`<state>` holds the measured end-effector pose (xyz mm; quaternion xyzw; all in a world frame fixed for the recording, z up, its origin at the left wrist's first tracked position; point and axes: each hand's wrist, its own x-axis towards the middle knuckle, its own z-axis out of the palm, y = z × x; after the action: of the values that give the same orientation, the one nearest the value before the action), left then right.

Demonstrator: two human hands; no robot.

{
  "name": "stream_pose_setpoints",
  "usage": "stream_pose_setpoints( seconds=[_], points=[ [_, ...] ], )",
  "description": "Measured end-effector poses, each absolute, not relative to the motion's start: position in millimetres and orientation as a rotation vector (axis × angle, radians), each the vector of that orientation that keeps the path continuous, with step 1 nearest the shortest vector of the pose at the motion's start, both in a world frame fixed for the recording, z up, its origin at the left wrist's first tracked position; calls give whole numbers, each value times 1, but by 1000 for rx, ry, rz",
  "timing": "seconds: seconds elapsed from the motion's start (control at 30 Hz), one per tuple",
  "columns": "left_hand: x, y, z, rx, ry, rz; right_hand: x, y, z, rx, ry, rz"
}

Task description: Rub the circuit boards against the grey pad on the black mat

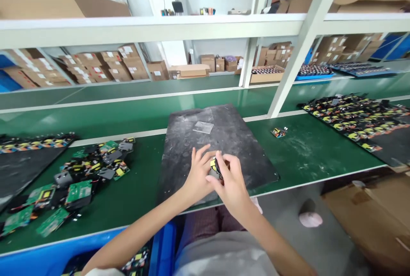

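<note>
Over the black mat (179, 139), both hands hold a small circuit board (215, 166) with yellow and black parts. My left hand (199, 178) grips it from the left, some of its fingers stretched out past it. My right hand (232, 178) closes on the board from the right with thumb and fingers. Much of the board is hidden by the fingers. Farther back on the mat lies a flat clear plate (203, 127).
Piled circuit boards (80, 190) lie to the left on the green bench (128, 207). One loose circuit board (278, 132) lies right of the mat, before rows of boards (352, 118). A blue bin (163, 246) stands below the bench edge. A slanted white post (297, 50) rises behind.
</note>
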<state>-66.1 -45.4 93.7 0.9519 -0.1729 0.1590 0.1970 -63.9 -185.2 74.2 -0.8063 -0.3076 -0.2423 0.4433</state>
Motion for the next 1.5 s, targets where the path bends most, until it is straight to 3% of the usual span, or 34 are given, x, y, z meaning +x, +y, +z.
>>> stream_pose_setpoints(
  seconds=[0.33, 0.67, 1.1, 1.5],
  points=[
    [-97, -63, 108, 2613, -515, 413, -75, -220, 126, -2268, -1087, -399],
    [-86, -40, 119, 2465, -440, 226, -29, -200, 150, -2122, -1263, -48],
    [-57, -21, 97, 2316, -351, 8, 26, -163, 144, -1937, -1120, 867],
    [-29, 29, 73, 2550, -383, -215, 49, -151, 79, -2043, -1004, 358]
  ],
)
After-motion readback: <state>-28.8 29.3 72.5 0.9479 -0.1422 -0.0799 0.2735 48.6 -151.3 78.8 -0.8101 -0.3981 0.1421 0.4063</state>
